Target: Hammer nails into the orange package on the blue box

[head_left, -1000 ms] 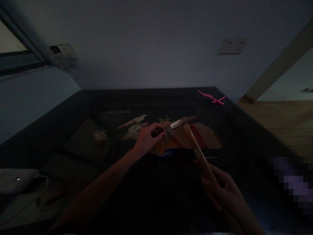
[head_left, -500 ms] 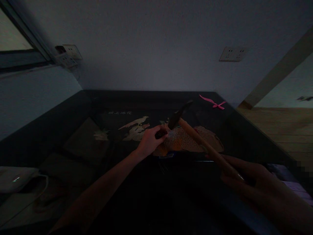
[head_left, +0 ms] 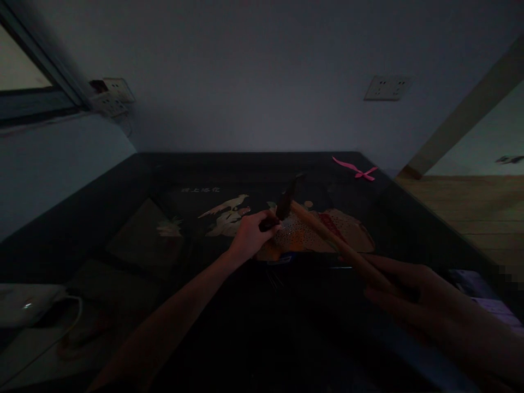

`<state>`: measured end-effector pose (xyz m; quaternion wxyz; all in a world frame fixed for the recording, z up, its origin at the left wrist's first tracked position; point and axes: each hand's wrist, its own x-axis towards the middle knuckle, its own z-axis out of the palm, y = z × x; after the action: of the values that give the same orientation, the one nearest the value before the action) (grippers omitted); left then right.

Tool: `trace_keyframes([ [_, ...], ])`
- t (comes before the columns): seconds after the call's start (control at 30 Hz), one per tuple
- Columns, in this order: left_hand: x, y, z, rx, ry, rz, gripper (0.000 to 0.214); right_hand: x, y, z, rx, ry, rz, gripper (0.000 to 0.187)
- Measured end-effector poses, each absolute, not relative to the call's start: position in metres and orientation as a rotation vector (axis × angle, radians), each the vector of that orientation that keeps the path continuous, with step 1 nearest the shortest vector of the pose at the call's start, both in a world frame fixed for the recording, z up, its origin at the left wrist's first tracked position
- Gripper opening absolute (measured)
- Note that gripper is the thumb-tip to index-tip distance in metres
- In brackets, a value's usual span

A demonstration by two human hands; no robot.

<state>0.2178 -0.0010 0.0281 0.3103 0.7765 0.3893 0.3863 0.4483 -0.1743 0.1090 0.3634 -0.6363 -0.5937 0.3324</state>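
My right hand [head_left: 413, 300] is wrapped round the wooden handle of a hammer [head_left: 327, 234], low at the right. The dark hammer head [head_left: 285, 202] hangs just above my left hand's fingertips. My left hand [head_left: 251, 236] is pinched on a small dark thing I cannot make out, pressed against a speckled orange and tan packet [head_left: 323, 232]. The packet lies on a black table [head_left: 196, 327] with a pale bird inlay [head_left: 225, 210]. The room is very dim.
A pink ribbon [head_left: 355, 168] lies at the table's far right corner. A white device with a cable [head_left: 28, 305] sits at the left edge. Wall sockets [head_left: 387, 87] are on the back wall, more sockets [head_left: 110, 95] near the window. Wooden floor [head_left: 470, 213] is at the right.
The hammer swung from flat over the packet, up, then down again near my left fingertips. My right hand slid further out to the right. My left hand stayed put.
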Motion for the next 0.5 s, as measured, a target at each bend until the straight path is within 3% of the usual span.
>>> trace_keyframes([
  [0.3,0.217,0.0006,0.0283,2.078,1.077,0.969,0.006,0.4474,-0.1728,0.1184,-1.73,-1.672,1.088,0.047],
  [0.5,0.2172,0.0008,0.0284,2.039,1.022,0.998,0.005,0.4532,-0.1796,0.1137,-1.806,-1.613,0.919,0.055],
])
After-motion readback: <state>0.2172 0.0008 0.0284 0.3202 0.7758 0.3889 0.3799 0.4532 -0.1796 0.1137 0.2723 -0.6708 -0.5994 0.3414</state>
